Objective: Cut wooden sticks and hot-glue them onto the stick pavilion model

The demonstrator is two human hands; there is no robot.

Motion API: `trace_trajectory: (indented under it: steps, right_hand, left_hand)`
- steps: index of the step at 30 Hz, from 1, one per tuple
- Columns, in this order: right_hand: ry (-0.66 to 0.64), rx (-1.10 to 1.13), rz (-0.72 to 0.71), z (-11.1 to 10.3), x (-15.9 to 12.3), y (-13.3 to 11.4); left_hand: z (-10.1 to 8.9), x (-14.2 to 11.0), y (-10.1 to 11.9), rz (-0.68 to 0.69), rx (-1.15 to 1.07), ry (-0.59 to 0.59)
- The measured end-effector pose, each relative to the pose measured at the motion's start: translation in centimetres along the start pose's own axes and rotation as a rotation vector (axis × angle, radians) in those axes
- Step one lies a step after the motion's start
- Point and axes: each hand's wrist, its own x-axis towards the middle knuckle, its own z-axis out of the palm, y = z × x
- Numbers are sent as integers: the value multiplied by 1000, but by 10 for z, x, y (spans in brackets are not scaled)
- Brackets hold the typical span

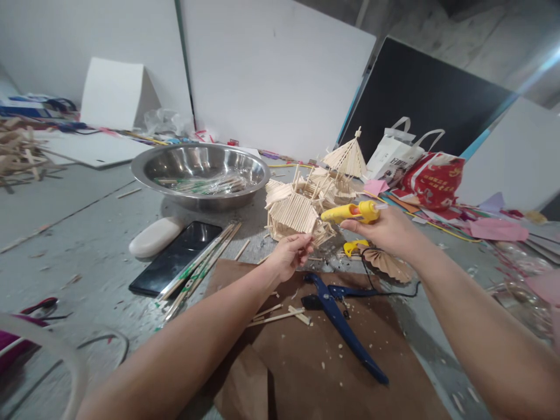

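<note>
A model building of thin wooden sticks stands on the grey table, with a pointed roof at its back right. My left hand is closed in a pinch on a small wooden stick at the model's lower front edge. My right hand grips a yellow glue gun held level, its nozzle pointing left at the model's side. The gun's black cord trails down past my right wrist.
Blue cutting pliers and loose sticks lie on brown paper in front of me. A steel bowl, a black phone, a white case and wrapped chopsticks sit left. Bags and coloured paper crowd the right.
</note>
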Motion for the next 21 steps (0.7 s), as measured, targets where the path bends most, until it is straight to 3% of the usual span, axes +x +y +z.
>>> trace_trajectory:
  steps: [21]
  right_hand:
    - [40,-17,-19,1,1,-1]
  left_hand:
    - [9,-1,-1,-10,-47,71]
